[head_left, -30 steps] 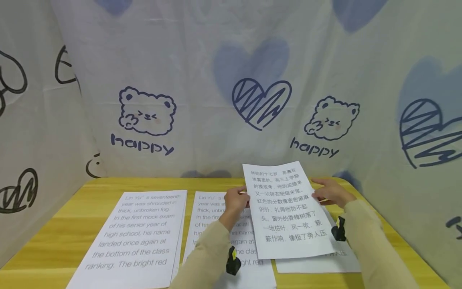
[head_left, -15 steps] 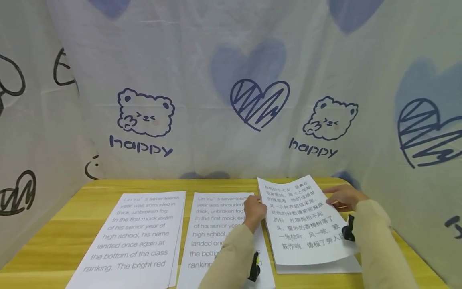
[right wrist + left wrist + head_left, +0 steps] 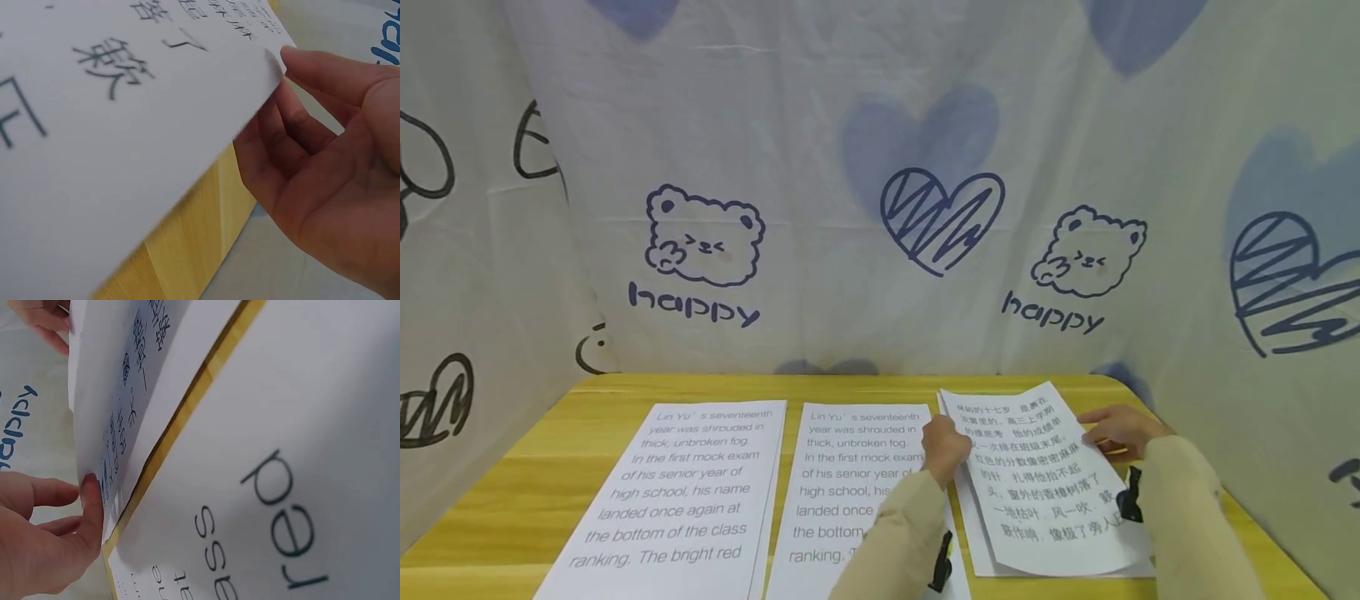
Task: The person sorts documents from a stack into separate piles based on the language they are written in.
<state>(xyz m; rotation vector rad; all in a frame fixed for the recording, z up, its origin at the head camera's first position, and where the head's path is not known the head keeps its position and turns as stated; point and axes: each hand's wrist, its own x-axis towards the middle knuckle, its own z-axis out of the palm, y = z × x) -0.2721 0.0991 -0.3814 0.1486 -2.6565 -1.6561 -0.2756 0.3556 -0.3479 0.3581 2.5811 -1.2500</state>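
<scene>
A white sheet of paper printed with Chinese characters (image 3: pixel 1030 483) slants over another printed sheet (image 3: pixel 981 558) at the right of the table, bowed and close above it. My left hand (image 3: pixel 945 447) pinches its left long edge near the upper part; in the left wrist view the left hand's (image 3: pixel 50 531) thumb and fingertips meet at that edge. On the opposite edge my right hand (image 3: pixel 1123 429) pinches the paper, its thumb on top and fingers underneath, as the right hand (image 3: pixel 325 144) shows in the right wrist view.
Two stacks of English-printed sheets lie left of it: a middle stack (image 3: pixel 842 492), partly under my left sleeve, and a left stack (image 3: pixel 670 492). The yellow wood-grain table (image 3: pixel 587 442) ends at a white curtain (image 3: pixel 820 292) with hearts and bears.
Both hands have carried the Chinese-printed sheet right and down, from partly over the middle stack to above the right-hand sheet. The middle stack shows more now.
</scene>
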